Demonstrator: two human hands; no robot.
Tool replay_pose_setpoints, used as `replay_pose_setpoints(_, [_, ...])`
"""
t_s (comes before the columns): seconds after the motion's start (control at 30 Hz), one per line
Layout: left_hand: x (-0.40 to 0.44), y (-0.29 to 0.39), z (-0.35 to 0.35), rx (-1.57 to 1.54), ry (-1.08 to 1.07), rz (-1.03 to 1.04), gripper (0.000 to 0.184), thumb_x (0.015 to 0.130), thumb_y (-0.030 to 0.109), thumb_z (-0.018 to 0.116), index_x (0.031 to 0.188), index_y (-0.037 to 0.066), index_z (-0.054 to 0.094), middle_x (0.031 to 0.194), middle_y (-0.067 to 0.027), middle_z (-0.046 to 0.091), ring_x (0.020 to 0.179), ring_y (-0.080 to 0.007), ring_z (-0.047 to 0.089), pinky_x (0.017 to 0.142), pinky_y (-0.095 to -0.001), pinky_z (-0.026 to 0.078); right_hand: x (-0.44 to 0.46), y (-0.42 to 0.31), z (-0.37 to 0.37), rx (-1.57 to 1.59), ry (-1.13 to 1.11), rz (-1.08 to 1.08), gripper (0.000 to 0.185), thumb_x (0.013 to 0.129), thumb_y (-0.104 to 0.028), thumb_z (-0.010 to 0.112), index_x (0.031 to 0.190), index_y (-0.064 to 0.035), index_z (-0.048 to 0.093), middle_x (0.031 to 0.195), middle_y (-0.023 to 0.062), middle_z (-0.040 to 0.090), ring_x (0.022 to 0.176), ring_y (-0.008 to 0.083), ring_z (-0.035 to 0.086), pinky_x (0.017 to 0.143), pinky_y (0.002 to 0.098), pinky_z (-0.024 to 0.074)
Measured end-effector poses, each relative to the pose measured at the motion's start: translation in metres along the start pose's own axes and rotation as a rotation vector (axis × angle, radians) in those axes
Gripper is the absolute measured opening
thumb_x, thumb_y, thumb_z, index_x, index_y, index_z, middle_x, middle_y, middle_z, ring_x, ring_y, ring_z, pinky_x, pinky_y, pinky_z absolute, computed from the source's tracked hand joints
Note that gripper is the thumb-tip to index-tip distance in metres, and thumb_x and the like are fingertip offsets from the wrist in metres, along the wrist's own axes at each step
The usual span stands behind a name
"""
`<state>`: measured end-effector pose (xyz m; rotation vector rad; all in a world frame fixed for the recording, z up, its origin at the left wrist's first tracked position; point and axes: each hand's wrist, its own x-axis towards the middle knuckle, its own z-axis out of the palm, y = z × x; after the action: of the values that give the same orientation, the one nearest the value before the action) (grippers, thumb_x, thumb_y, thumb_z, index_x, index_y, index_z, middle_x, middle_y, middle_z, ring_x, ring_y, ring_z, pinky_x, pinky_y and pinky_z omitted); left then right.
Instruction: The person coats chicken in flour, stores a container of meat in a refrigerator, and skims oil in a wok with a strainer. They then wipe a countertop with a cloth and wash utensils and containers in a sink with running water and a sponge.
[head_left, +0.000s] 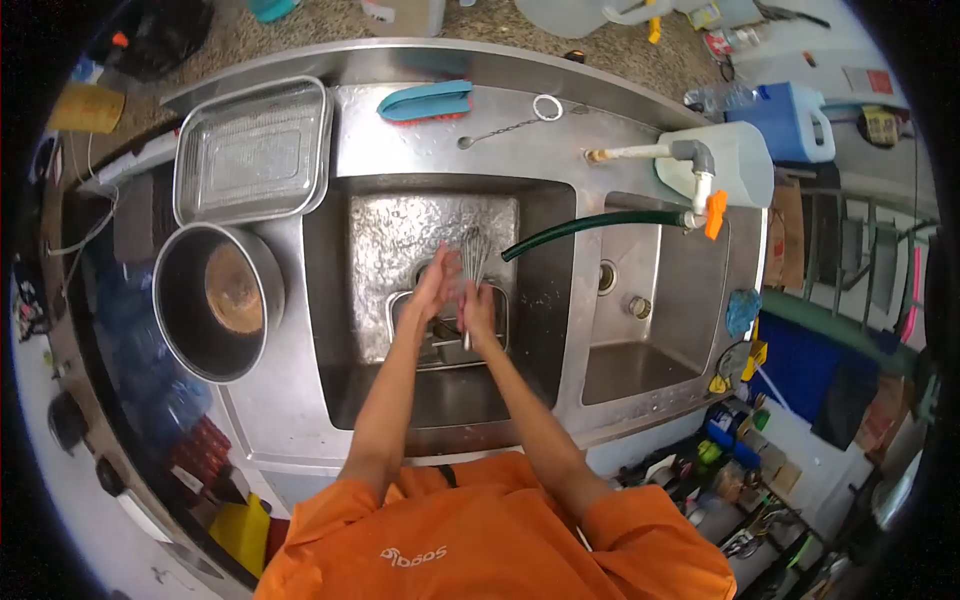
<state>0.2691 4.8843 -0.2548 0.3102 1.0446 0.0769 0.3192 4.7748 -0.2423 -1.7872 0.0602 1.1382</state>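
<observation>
A wire whisk points away from me over the left sink basin. My right hand is closed round its handle. Just left of the whisk is my left hand, its fingers stretched out and slightly blurred; whether they touch the wires I cannot tell. Below both hands a rectangular metal pan lies in the basin, partly hidden by my hands. The end of a dark green hose hangs close to the whisk, on its right.
A large metal pot and a rectangular metal tray stand left of the basin. Behind it lie a blue brush and a long-handled spoon. The hose runs from a pipe tap over the right basin. A blue jug stands back right.
</observation>
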Motion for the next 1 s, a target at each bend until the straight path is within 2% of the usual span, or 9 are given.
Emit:
replay_pose_setpoints(0.2, [0.028, -0.007, 0.032, 0.131, -0.355, 0.053, 0.04, 0.097, 0.037, 0.046, 0.117, 0.004, 0.055, 0.11, -0.0076, 0.06, 0.093, -0.0165, 0.057, 0.079, -0.0327, 0.048, -0.068, 0.003, -0.038, 0.061, -0.076, 0.107, 0.028, 0.099, -0.038, 0.04, 0.092, -0.0114, 0.037, 0.064, -0.0001, 0.043, 0.038, 0.0097, 0.039, 0.032, 0.0248, 0.033])
replay_pose_setpoints(0.33, [0.023, -0.036, 0.039, -0.338, -0.336, 0.092, 0.03, 0.096, 0.027, 0.049, 0.116, 0.005, 0.056, 0.102, -0.0059, 0.063, 0.086, -0.0172, 0.062, 0.074, -0.0304, 0.052, -0.067, -0.008, -0.049, 0.167, -0.091, 0.187, 0.026, 0.099, -0.035, 0.041, 0.092, -0.0105, 0.037, 0.064, -0.0003, 0.044, 0.039, 0.0091, 0.039, 0.033, 0.0252, 0.0335])
replay_pose_setpoints(0.43, [0.012, -0.042, 0.028, -0.47, -0.309, 0.078, 0.028, 0.095, 0.024, 0.05, 0.115, 0.006, 0.057, 0.098, -0.005, 0.064, 0.082, -0.018, 0.063, 0.07, -0.0304, 0.052, -0.078, -0.027, -0.046, -0.299, -0.102, 0.031, 0.021, 0.098, -0.03, 0.046, 0.097, -0.0092, 0.041, 0.067, 0.0003, 0.048, 0.04, 0.0087, 0.042, 0.032, 0.0257, 0.0339])
replay_pose_setpoints(0.47, [0.045, -0.067, 0.004, -0.529, -0.335, 0.092, 0.027, 0.094, 0.021, 0.053, 0.115, 0.006, 0.057, 0.1, -0.0056, 0.064, 0.085, -0.0175, 0.062, 0.068, -0.0305, 0.052, -0.072, -0.014, -0.052, -0.619, -0.065, -0.031, 0.038, 0.094, -0.028, 0.051, 0.12, -0.0012, 0.042, 0.089, 0.0191, 0.064, 0.075, 0.0325, 0.065, 0.065, 0.0389, 0.0507])
replay_pose_setpoints(0.53, [0.025, -0.061, -0.012, 0.176, -0.044, 0.444, 0.024, 0.091, 0.02, 0.056, 0.11, 0.005, 0.06, 0.095, -0.0056, 0.065, 0.081, -0.0185, 0.063, 0.067, -0.0304, 0.052, -0.096, -0.078, -0.026, -0.594, -0.183, -0.25, 0.044, 0.091, -0.025, 0.056, 0.124, 0.0002, 0.042, 0.1, 0.024, 0.062, 0.089, 0.0386, 0.063, 0.077, 0.0425, 0.0481])
replay_pose_setpoints(0.63, [0.067, -0.105, -0.035, 0.084, 0.202, 0.492, 0.021, 0.086, 0.02, 0.061, 0.092, 0.001, 0.067, 0.083, -0.0089, 0.068, 0.072, -0.0233, 0.064, 0.068, -0.0368, 0.052, -0.103, -0.152, 0.026, -0.589, -0.3, -0.62, 0.049, 0.086, -0.023, 0.063, 0.126, 0.0006, 0.046, 0.11, 0.0256, 0.06, 0.099, 0.0405, 0.06, 0.085, 0.0439, 0.0465])
replay_pose_setpoints(0.7, [0.055, -0.098, -0.036, 0.654, 0.281, 0.687, 0.022, 0.085, 0.023, 0.061, 0.09, 0.003, 0.068, 0.085, -0.0122, 0.068, 0.078, -0.0274, 0.065, 0.072, -0.0412, 0.051, -0.089, -0.201, 0.073, -0.683, -0.335, -0.898, 0.041, 0.084, -0.017, 0.066, 0.117, 0.0031, 0.053, 0.093, 0.0163, 0.063, 0.078, 0.0232, 0.061, 0.068, 0.0352, 0.0472])
replay_pose_setpoints(0.73, [0.039, -0.101, -0.032, 0.941, 0.303, 0.756, 0.023, 0.085, 0.025, 0.061, 0.089, 0.004, 0.069, 0.086, -0.0138, 0.068, 0.081, -0.0295, 0.065, 0.075, -0.0434, 0.051, -0.082, -0.228, 0.098, -0.687, -0.379, -1.07, 0.042, 0.08, -0.016, 0.067, 0.116, 0.0024, 0.056, 0.095, 0.0188, 0.063, 0.078, 0.0294, 0.061, 0.072, 0.0369, 0.0476])
replay_pose_setpoints(1.0, [-0.032, -0.113, -0.07, 1.339, 0.293, 0.367, 0.019, 0.079, 0.022, 0.066, 0.091, 0.008, 0.069, 0.099, -0.0154, 0.064, 0.095, -0.0335, 0.061, 0.082, -0.046, 0.049, -0.048, -0.283, 0.146, -0.539, -0.689, -0.941, 0.032, 0.084, -0.01, 0.061, 0.114, -0.0006, 0.058, 0.1, 0.0173, 0.065, 0.088, 0.0247, 0.064, 0.08, 0.0363, 0.0495])
